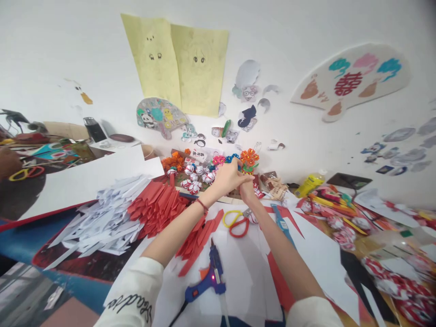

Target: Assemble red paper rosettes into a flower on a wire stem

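Observation:
My left hand (226, 178) and my right hand (247, 190) meet in front of me, fingers drawn together over the far side of the table. Both look closed in a pinch; whatever is between them is hidden by the fingers. Just behind them are an orange flower (250, 157), a blue flower (232, 158) and a pink one (218, 160). White-and-red paper balls (195, 186) lie left of my left hand. Under my wrists rest scissors (239, 224) with yellow and red handles. A blue glue gun (210, 277) with a lit red light lies nearer to me.
Piles of white paper strips (112, 215) and red paper strips (158, 204) spread on the left. A blue cutter (282, 223) lies by my right forearm. A yellow bottle (310, 183) stands at the back right. Another person's hand (7, 162) is at the far left edge, near other scissors (26, 173).

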Demonstrator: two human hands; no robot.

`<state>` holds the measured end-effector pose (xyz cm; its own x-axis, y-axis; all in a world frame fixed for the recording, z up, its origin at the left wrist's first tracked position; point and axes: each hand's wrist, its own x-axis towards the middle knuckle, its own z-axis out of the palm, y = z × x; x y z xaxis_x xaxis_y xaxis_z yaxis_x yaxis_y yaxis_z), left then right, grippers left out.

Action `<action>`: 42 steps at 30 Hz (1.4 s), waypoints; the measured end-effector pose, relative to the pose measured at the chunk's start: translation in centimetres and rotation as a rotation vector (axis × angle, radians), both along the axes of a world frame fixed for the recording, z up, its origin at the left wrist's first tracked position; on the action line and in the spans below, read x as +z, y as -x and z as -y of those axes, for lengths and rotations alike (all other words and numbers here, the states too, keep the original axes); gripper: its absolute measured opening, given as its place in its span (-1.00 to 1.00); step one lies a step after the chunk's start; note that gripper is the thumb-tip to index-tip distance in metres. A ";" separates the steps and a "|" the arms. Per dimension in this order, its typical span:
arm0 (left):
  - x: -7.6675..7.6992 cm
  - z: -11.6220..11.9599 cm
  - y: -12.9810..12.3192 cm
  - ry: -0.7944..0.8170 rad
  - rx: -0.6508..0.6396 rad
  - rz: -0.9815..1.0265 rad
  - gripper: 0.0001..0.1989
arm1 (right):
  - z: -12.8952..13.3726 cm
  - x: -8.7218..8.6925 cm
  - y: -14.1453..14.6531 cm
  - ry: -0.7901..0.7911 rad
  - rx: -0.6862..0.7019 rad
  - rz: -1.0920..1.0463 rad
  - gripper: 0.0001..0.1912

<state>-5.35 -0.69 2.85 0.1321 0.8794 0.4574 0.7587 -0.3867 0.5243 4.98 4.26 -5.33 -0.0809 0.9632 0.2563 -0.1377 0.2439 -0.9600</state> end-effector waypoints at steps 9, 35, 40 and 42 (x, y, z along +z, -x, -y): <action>-1.9 -2.8 -1.5 0.031 0.025 -0.156 -0.74 | -1.8 -3.4 0.6 -0.057 -0.003 0.070 -0.63; -1.1 -3.9 -0.3 -0.025 -0.215 -0.194 -0.59 | -2.3 -3.7 -6.0 -0.102 0.533 0.624 -0.69; -2.2 -4.1 0.8 -0.007 -0.248 -0.138 -0.60 | -1.8 -4.4 -5.4 -0.076 0.456 0.628 -0.71; -2.5 -4.0 1.1 0.000 -0.249 -0.131 -0.61 | -1.7 -4.6 -5.2 -0.069 0.440 0.622 -0.71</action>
